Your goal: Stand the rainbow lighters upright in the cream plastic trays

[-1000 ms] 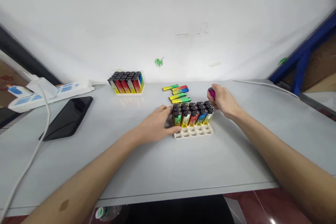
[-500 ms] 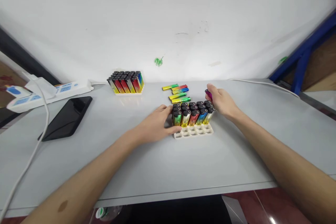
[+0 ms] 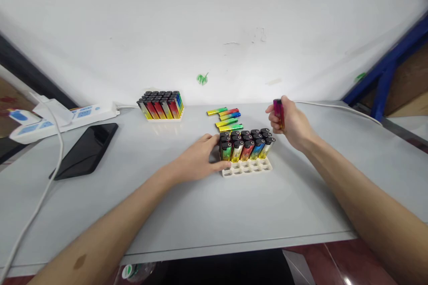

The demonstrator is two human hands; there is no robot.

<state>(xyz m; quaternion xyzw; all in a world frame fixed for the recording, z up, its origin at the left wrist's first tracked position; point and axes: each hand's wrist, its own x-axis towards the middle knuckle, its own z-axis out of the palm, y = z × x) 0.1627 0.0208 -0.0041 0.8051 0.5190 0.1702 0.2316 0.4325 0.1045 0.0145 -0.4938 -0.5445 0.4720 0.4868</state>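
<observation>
My right hand (image 3: 290, 122) is raised behind and right of the near rack, closed on a purple lighter (image 3: 278, 113) held upright. My left hand (image 3: 199, 159) grips the left side of the white rack (image 3: 247, 170), its thumb along the front-left corner. Several upright lighters (image 3: 248, 149) fill the back rows of that rack, while the two front rows show bare holes. Behind it, several colourful lighters (image 3: 228, 121) lie flat on the table.
A second rack of lighters (image 3: 162, 107) stands by the wall, left of centre. A black phone (image 3: 85, 150), a white power strip (image 3: 83, 115) and a white cable (image 3: 40, 202) lie at the left. Another cable (image 3: 337, 107) runs along the back right.
My right hand has moved right and slightly up with the purple lighter, which now stands more upright and shows more of its body. My left hand has stayed on the rack.
</observation>
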